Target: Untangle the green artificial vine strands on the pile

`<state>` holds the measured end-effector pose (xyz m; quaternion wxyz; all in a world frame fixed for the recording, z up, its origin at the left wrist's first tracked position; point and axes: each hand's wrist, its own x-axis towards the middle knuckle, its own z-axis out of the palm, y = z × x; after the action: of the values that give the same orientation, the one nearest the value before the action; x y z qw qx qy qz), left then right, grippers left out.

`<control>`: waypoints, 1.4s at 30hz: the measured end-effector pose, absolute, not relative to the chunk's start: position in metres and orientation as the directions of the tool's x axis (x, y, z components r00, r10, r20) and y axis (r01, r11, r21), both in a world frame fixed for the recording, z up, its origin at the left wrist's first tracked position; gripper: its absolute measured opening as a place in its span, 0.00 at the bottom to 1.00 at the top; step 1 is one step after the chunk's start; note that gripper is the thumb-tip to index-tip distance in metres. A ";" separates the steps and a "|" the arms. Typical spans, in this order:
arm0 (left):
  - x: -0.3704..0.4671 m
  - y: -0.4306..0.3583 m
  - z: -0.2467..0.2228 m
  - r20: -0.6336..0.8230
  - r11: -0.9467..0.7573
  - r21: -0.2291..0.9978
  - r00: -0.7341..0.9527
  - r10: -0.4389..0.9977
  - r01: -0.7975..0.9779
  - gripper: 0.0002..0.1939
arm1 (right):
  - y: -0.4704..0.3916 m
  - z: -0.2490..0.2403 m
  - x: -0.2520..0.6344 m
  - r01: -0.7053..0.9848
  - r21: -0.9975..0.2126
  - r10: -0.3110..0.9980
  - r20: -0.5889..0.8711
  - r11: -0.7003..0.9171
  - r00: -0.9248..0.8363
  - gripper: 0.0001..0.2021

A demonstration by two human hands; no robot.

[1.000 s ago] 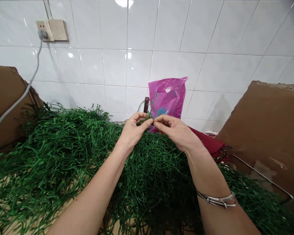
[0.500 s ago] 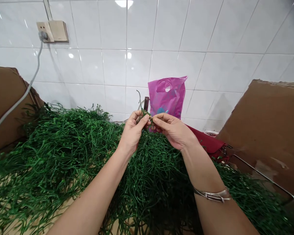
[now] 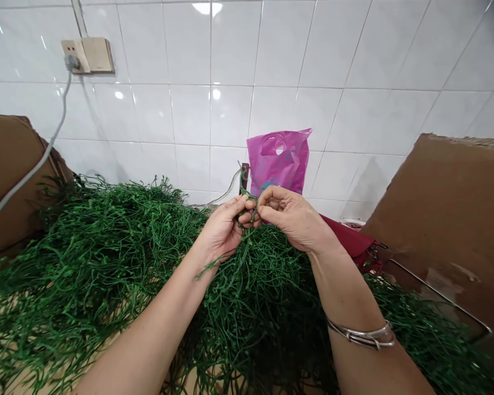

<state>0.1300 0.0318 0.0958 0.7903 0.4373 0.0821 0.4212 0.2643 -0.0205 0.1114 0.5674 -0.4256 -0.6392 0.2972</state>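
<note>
Because such thin strands likely need steadying, in the head view the person's bare left hand (image 3: pixel 222 227) pinches a small sprig of green, plastic-looking stems (image 3: pixel 242 189) near the centre, while the bare right hand (image 3: pixel 292 219), at four o'clock, nips its edge between thumb and forefinger. A dense, tangled green heap (image 3: pixel 267 274) spreads from six to nine o'clock, presumably for easy reach; at one o'clock, a glossy magenta plastic bag (image 3: pixel 288 170) stands against the white-tiled wall (image 3: pixel 189 109), probably for support.

Green stems (image 3: pixel 251 274), magenta bag (image 3: pixel 286 173)
</note>
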 end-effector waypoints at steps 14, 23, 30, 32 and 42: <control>0.122 0.053 0.090 0.264 0.188 0.772 0.576 0.774 -0.607 0.08 | -0.026 0.112 0.288 0.423 -0.823 0.908 0.419 0.379 0.001 0.09; 0.130 0.049 0.086 0.235 0.166 0.720 0.462 0.855 -0.674 0.07 | -0.051 0.130 0.296 0.703 -0.678 0.904 0.411 0.217 0.118 0.03; 0.119 0.058 0.090 0.287 0.098 0.694 0.399 0.871 -0.713 0.07 | -0.049 0.128 0.308 0.811 -0.581 0.842 0.467 0.062 0.270 0.04; 0.118 0.057 0.090 0.314 0.100 0.729 0.461 0.830 -0.677 0.07 | -0.048 0.126 0.307 0.837 -0.541 0.869 0.450 0.079 0.208 0.07; 0.121 0.049 0.091 0.402 0.030 0.771 0.522 0.752 -0.637 0.07 | -0.031 0.119 0.264 0.603 -0.757 0.888 0.430 0.254 0.166 0.15</control>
<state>0.1211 0.0488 0.0906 0.7153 0.4994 0.0580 0.4854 0.2636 -0.0309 0.1191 0.4814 -0.5927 -0.6286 0.1480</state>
